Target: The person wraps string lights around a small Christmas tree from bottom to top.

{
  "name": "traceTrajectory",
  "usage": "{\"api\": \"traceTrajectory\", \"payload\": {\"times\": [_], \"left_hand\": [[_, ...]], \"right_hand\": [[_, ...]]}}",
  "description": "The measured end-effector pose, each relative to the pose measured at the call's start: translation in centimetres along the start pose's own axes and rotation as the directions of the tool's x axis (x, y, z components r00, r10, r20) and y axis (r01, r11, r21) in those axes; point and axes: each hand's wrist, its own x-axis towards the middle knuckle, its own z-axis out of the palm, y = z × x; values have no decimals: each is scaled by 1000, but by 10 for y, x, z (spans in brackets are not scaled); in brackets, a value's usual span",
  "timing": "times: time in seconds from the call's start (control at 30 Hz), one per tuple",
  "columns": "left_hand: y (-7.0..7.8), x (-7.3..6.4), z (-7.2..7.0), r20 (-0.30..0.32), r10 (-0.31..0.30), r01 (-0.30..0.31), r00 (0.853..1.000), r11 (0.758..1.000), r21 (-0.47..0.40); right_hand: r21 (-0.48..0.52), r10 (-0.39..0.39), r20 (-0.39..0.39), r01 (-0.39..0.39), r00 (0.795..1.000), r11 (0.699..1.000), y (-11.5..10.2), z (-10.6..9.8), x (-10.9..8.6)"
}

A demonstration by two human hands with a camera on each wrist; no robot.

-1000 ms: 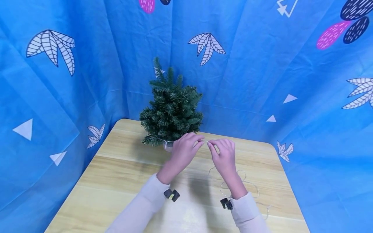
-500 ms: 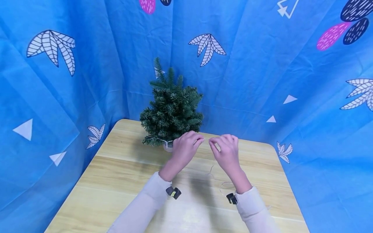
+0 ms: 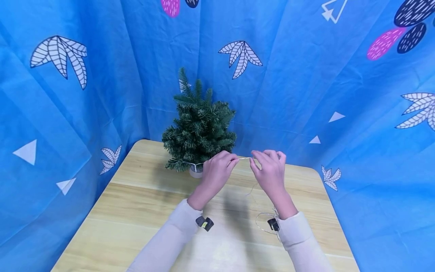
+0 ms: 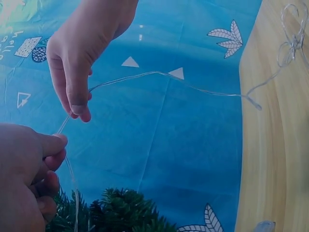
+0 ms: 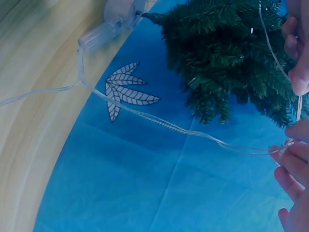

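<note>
A thin clear wire (image 3: 244, 158), like a fairy-light string, is stretched between both hands, in front of the small green artificial Christmas tree (image 3: 200, 128). My left hand (image 3: 217, 170) pinches it between thumb and fingers near the tree's lower right branches. To its right, my right hand (image 3: 272, 170) pinches the same wire a short way along. From the left hand the wire runs on to the tree's lower front branches. In the right wrist view, the doubled wire (image 5: 169, 125) leads away from the right hand's fingertips (image 5: 277, 150) toward the table.
The tree's white base (image 3: 196, 172) stands on the wooden table (image 3: 136, 211) toward the back. Loose loops of wire (image 3: 261, 223) lie beneath my right wrist. Blue patterned cloth (image 3: 282, 94) hangs around the table's back and sides.
My right hand has moved right and slightly up, away from the left, so a longer stretch of wire shows between them. The loops near the right wrist have shifted. My left hand barely moved.
</note>
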Motion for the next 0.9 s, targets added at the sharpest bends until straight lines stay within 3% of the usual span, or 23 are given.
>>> {"api": "traceTrajectory", "payload": {"times": [0.37,0.67,0.9], "left_hand": [[1,2,0,-13,-61,62,998,998,8],[-2,2,0,-31,-84,83,996,996,-16],[-4,3,-2,-29,-122,122,992,992,-20]], "right_hand": [[-45,-8,-89,3,996,999,13,1,-1],[-81,-27,-66,21,997,996,31,-1,-3],[-109,25,-57,-31,998,994,52,-5,-3]]}}
